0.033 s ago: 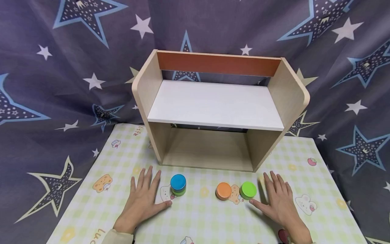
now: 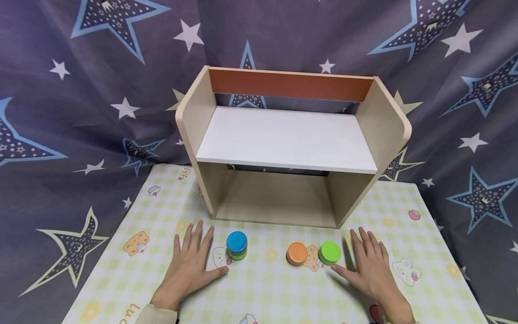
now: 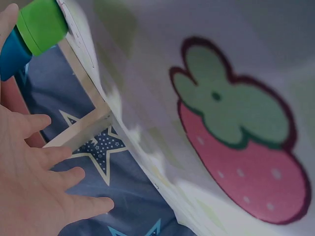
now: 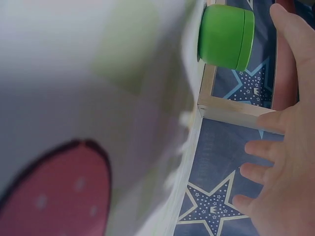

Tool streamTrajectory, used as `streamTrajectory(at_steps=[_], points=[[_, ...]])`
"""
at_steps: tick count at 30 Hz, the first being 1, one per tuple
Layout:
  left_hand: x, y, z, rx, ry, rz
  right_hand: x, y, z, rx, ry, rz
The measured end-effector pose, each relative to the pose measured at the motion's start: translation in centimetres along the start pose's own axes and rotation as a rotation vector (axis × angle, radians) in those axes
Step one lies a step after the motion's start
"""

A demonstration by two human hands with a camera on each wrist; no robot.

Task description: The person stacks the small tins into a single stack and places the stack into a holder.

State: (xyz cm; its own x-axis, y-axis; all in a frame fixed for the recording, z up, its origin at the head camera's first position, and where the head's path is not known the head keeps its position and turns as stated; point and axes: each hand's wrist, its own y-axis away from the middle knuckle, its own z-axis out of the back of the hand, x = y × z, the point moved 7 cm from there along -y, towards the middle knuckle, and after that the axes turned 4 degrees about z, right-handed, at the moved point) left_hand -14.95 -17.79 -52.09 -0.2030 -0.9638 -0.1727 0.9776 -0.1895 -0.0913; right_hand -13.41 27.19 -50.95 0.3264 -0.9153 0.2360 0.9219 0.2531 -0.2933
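My left hand lies on the table with its fingers spread and holds nothing. Just right of its thumb stands a blue round piece stacked on a green round piece; in the left wrist view the blue piece and green piece touch end to end. On the other side, my right hand has its fingers extended, also with nothing in it. Its thumb tip is close to a single green cylinder, which shows a seam line near its top in the right wrist view. Left of that sits an orange cylinder.
Behind the pieces stands a two-level wooden shelf with a white middle board and a reddish-brown back strip. A checked cartoon tablecloth covers the table. Dark star-patterned curtains hang at the back and both sides.
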Motion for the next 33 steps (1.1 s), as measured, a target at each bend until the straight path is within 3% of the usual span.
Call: streamTrajectory(at_steps=[10, 22, 28, 33], points=[[0.0, 0.2, -0.1, 0.007, 0.027, 0.002, 0.1, 0.0, -0.1, 0.016, -0.016, -0.007], [-0.3, 0.3, -0.3, -0.005, 0.203, -0.027, 0.3, 0.0, 0.0, -0.024, -0.053, 0.005], [-0.6, 0.3, -0.2, 0.000, 0.307, -0.001, 0.9, -0.2, 0.2, -0.070, -0.123, 0.039], [-1.0, 0.2, -0.4, 0.025, 0.391, 0.014, 1.3, -0.4, -0.2, -0.061, -0.189, 0.037]])
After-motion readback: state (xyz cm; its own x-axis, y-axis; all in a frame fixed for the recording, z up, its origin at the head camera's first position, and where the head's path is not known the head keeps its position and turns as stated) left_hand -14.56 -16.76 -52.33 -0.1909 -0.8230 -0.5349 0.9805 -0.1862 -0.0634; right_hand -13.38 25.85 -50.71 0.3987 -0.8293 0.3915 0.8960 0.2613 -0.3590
